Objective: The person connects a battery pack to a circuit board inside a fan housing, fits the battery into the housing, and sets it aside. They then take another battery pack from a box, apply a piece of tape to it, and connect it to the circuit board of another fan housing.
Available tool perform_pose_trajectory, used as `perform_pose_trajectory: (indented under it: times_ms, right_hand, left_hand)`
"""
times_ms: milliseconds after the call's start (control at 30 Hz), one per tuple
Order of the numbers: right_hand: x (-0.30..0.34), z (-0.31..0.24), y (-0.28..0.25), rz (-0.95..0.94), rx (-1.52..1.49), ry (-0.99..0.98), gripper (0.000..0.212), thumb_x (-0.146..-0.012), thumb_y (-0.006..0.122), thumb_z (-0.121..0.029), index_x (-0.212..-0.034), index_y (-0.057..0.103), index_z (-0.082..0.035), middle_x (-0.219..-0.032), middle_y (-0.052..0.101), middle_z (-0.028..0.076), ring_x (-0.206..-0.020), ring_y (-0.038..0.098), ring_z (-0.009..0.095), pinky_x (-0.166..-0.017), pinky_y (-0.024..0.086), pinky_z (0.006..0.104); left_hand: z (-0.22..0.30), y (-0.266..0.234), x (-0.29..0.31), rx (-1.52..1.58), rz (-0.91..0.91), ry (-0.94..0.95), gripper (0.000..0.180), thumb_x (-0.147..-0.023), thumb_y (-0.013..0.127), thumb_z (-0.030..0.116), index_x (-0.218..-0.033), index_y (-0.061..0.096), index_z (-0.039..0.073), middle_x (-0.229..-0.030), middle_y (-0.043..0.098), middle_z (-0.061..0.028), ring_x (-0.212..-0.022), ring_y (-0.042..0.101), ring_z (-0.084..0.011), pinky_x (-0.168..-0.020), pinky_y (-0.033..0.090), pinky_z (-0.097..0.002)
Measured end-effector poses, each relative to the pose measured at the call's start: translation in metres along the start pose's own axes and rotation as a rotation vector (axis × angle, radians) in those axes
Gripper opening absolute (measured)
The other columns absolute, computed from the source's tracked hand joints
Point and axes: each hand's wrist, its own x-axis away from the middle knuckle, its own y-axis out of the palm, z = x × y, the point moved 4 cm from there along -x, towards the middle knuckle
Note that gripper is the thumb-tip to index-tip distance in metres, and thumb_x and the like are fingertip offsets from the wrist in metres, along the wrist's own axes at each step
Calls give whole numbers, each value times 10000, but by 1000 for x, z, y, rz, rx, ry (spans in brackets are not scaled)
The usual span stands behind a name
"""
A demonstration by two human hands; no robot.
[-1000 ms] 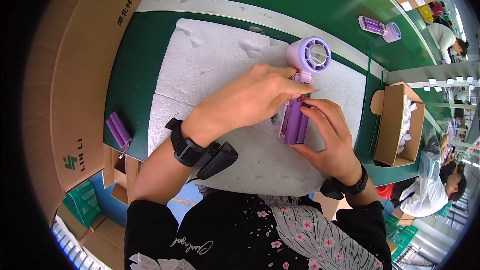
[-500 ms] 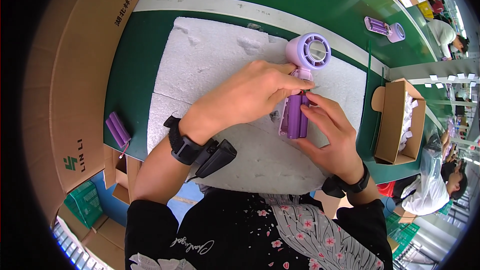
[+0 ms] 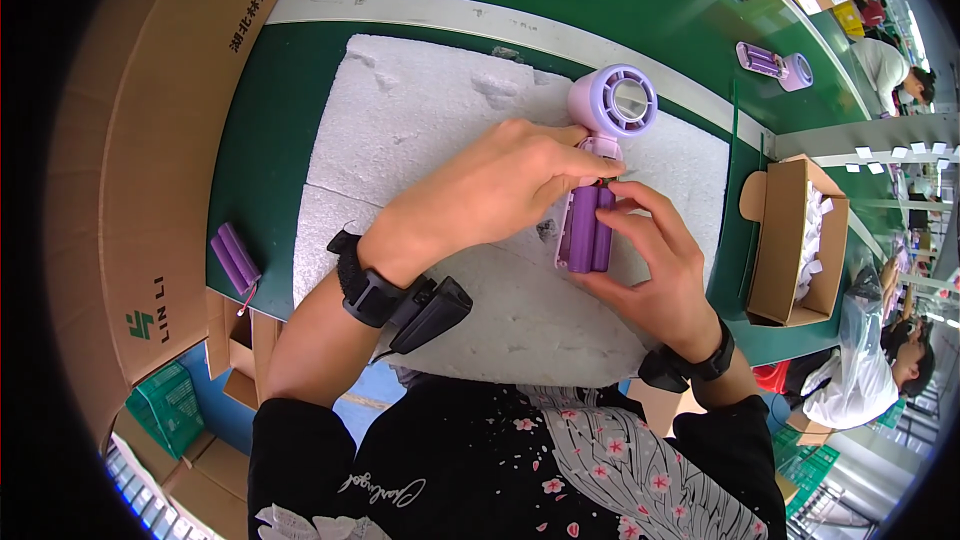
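Note:
A lilac handheld fan (image 3: 612, 100) lies on a white foam board (image 3: 400, 120), its round head away from me and its handle open. In the handle sits a purple two-cell battery pack (image 3: 584, 230). My left hand (image 3: 515, 180) is closed on the fan's neck, its fingertips at the top of the pack, where a bit of wiring shows. Curled around the pack's right side is my right hand (image 3: 655, 260), with fingers at its upper end and thumb near its lower end. The fingertips partly hide the wiring.
Another purple battery pack (image 3: 235, 258) with a lead lies left of the board, beside a tall cardboard box (image 3: 160, 140). At right stands an open carton (image 3: 790, 250) holding small white pieces. Beyond the rail (image 3: 430, 15), opened fans (image 3: 765, 62) lie on a green surface. Other people work farther right.
The fan and both my hands have shifted very slightly left, the grip staying much the same. The opened fans on the far green surface have moved a little right and nearer.

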Motion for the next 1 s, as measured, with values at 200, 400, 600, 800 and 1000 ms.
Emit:
perform_pose_trajectory:
  times_ms: [200, 400, 600, 800, 1000]
  right_hand:
    - [-6, -1, -3, 17, 22, 25, 566, -566, 878, -38, -1089, 659, -31, -1255, 565, 146, -1021, 654, 272, -840, 562, 351]
    - [0, 0, -2, 22, 83, -33, 496, -558, 873, -20, -1000, 647, -29, -1232, 577, 139, -1015, 654, 277, -839, 555, 359]
    - [-5, -1, 1, 51, -12, 92, 484, -557, 863, -1, -971, 614, -31, -1235, 558, 143, -962, 646, 268, -803, 548, 353]
    - [-12, 5, 4, 48, -91, 126, 625, -553, 854, -7, -1093, 544, -59, -1196, 520, 123, -915, 582, 224, -773, 506, 330]
    - [-14, 7, 5, 11, -172, 224, 753, -542, 849, -14, -1182, 461, -97, -1173, 475, 89, -866, 480, 182, -768, 429, 303]
  left_hand:
    - [-1, -1, 2, 28, -66, -85, 296, -881, 619, 15, -1164, 678, 84, -990, 663, -234, -870, 639, -414, -903, 506, -414]
    - [0, -2, -2, 54, -85, -120, 288, -882, 618, 17, -1155, 682, 84, -976, 667, -227, -859, 642, -408, -922, 511, -388]
    - [-1, -6, -2, 64, -134, -142, 356, -821, 707, 59, -1175, 679, 86, -1034, 685, -198, -944, 667, -354, -923, 518, -367]
    - [-1, -6, -2, 126, -202, -234, 521, -707, 818, 100, -1207, 670, 89, -1108, 692, -160, -1048, 664, -284, -895, 534, -360]
    - [2, -5, -5, 172, -221, -323, 532, -693, 818, 69, -1205, 673, 81, -1084, 702, -142, -968, 674, -228, -869, 539, -334]
